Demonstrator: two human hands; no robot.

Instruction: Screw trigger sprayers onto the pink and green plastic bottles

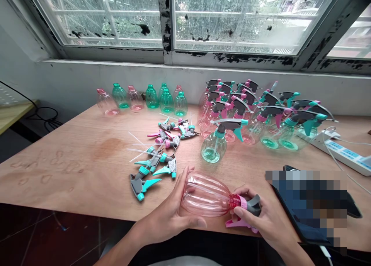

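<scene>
A clear pink spray bottle [205, 194] lies on its side in the air near the table's front edge, its base to the left. My left hand [176, 210] wraps round the base end. At the neck, my right hand [255, 212] grips the pink collar of the grey and pink spray head [253, 205], whose pink trigger points down toward me. The head sits on the bottle's neck; whether it is fully tight I cannot tell. A thin tube shows inside the bottle. Left of my hands lie several loose spray heads [142, 183] with teal or pink triggers and clear tubes.
Several green and pink bottles without heads [166, 102] stand at the back left. Assembled spray bottles [213, 148] crowd the back right. A power strip [344, 152] and a dark tablet [301, 208] with a phone lie at the right.
</scene>
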